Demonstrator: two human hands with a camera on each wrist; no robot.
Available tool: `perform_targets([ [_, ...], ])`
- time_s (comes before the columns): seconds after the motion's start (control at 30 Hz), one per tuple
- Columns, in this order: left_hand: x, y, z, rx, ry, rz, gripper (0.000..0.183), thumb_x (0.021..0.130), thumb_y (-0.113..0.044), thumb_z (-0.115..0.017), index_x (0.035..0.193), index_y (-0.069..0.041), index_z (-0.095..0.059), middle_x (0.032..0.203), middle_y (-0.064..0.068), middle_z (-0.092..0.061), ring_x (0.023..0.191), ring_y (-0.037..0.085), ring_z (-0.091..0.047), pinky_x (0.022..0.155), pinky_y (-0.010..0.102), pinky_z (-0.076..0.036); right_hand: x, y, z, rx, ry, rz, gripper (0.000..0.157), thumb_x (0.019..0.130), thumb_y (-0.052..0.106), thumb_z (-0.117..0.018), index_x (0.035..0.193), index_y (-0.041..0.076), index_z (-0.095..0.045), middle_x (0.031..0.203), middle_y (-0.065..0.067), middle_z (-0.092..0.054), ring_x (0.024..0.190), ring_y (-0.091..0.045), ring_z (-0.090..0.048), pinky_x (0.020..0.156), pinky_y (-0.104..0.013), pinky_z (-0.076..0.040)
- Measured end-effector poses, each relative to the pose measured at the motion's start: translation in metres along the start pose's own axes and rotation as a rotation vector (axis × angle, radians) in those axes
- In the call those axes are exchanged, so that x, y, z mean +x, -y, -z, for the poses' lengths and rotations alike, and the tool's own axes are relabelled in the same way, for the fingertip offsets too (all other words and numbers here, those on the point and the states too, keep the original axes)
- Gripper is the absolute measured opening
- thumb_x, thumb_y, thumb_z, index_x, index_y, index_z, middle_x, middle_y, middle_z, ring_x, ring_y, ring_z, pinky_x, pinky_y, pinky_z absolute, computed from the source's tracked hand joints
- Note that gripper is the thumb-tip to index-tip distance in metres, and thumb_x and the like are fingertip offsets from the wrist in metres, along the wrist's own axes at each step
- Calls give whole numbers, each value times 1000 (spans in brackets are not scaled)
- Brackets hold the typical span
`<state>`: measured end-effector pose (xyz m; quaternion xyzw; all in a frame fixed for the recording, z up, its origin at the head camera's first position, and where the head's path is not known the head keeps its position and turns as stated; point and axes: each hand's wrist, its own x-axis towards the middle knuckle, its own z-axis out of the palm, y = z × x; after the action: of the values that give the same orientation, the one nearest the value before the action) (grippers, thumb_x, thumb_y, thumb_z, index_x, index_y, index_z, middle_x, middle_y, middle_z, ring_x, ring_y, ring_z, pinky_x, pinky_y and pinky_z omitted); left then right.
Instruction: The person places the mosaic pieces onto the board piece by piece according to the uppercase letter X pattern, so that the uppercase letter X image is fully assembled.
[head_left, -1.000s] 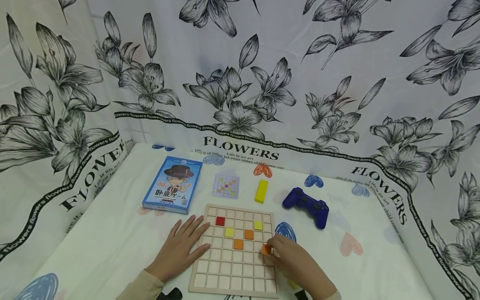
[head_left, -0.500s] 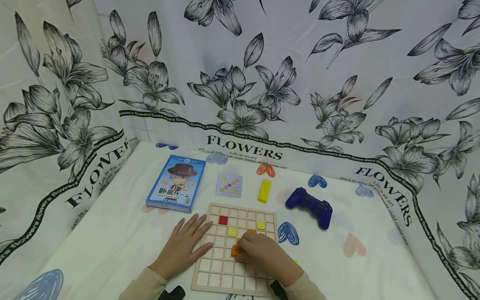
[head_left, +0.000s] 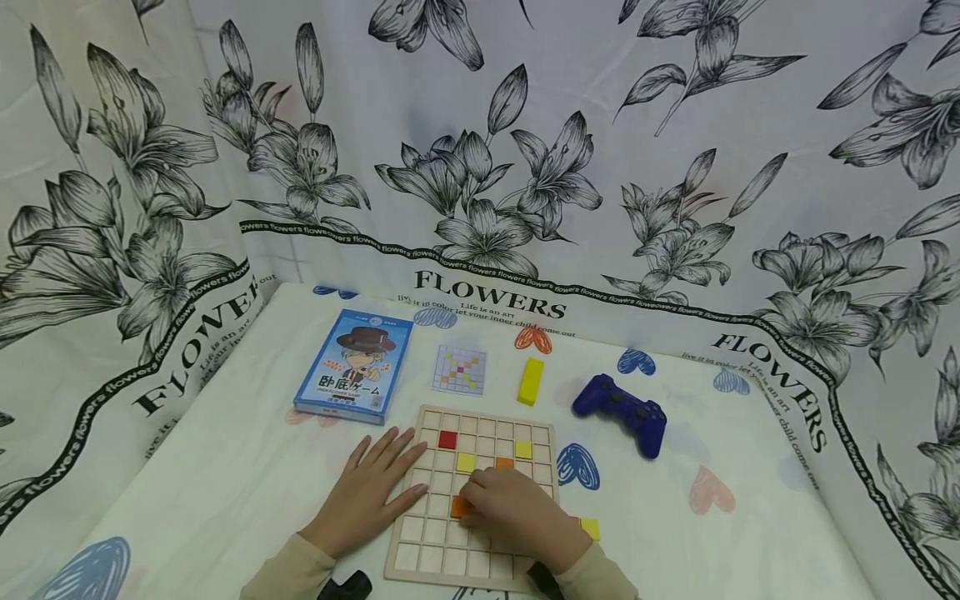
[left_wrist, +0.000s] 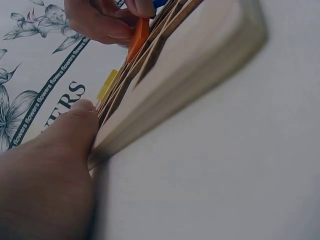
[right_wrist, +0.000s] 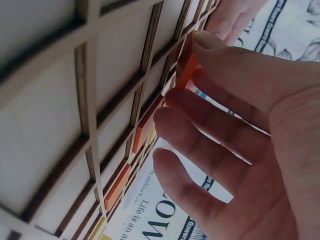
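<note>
A wooden grid board [head_left: 431, 562] lies on the white cloth. My right hand [head_left: 517, 512] is over its middle and pinches an orange square tile [right_wrist: 186, 67] between thumb and fingers, tilted at a cell in the right wrist view. Spread flat, my left hand [head_left: 371, 492] rests with its fingertips and thumb on the board's left edge. In the board's cells sit a red tile [head_left: 447, 439], two yellow tiles, one left [head_left: 466, 462] and one right [head_left: 523, 450], and an orange tile [head_left: 505, 463]. The right hand hides another orange tile in the head view.
Behind the board lie a patterned grid card [head_left: 460, 369] and a yellow block [head_left: 530, 382]. A blue game box [head_left: 354, 367] is at the back left, a dark blue game controller [head_left: 620, 415] at the right. Beside my right wrist is a yellow piece [head_left: 591, 528].
My right hand has carried the orange tile from the board's right edge leftward to a cell near the middle. The left hand has stayed on the board's edge.
</note>
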<state>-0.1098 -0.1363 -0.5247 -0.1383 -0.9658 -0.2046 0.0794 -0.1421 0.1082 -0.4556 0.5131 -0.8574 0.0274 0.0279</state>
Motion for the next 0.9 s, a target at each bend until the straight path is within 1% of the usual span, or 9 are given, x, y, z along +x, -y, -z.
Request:
perform_targets([
  [0.13, 0, 0, 0, 3, -8, -1, 64, 92, -60, -48, 145, -26, -43, 153, 1, -36, 144, 27, -26, 118, 54, -11, 1, 1, -2, -22, -20, 17, 19, 89, 36, -67, 101, 21, -66, 89, 12, -60, 73, 0, -51, 67, -12, -47],
  [0.27, 1, 0, 0, 4, -8, -2, 64, 92, -61, -48, 145, -26, -43, 153, 1, -36, 144, 27, -26, 118, 54, -11, 2, 1, -5, -38, -21, 12, 20, 89, 37, -67, 101, 21, -66, 90, 12, -59, 74, 0, -51, 66, -11, -47],
  [0.43, 0, 0, 0, 2, -8, -3, 64, 92, -60, -48, 145, -26, -43, 153, 2, -36, 144, 27, -26, 118, 54, -12, 2, 1, -7, -21, -7, 1, 18, 90, 35, -66, 102, 23, -66, 92, 12, -59, 76, 0, -52, 69, -11, -47],
  [0.67, 0, 1, -1, -19, -22, -12, 63, 92, -59, -50, 145, -25, -44, 153, 1, -37, 144, 27, -27, 117, 54, -12, 2, 1, -11, 19, -52, 11, 13, 88, 33, -67, 97, 24, -64, 87, 14, -57, 74, 0, -49, 67, -11, -45],
  [0.9, -1, 1, -1, -25, -31, -18, 62, 92, -59, -50, 144, -24, -45, 153, 1, -38, 143, 27, -28, 117, 54, -13, 2, 2, -11, 14, -47, 7, 16, 89, 33, -66, 100, 22, -65, 90, 13, -58, 75, 0, -50, 68, -11, -46],
])
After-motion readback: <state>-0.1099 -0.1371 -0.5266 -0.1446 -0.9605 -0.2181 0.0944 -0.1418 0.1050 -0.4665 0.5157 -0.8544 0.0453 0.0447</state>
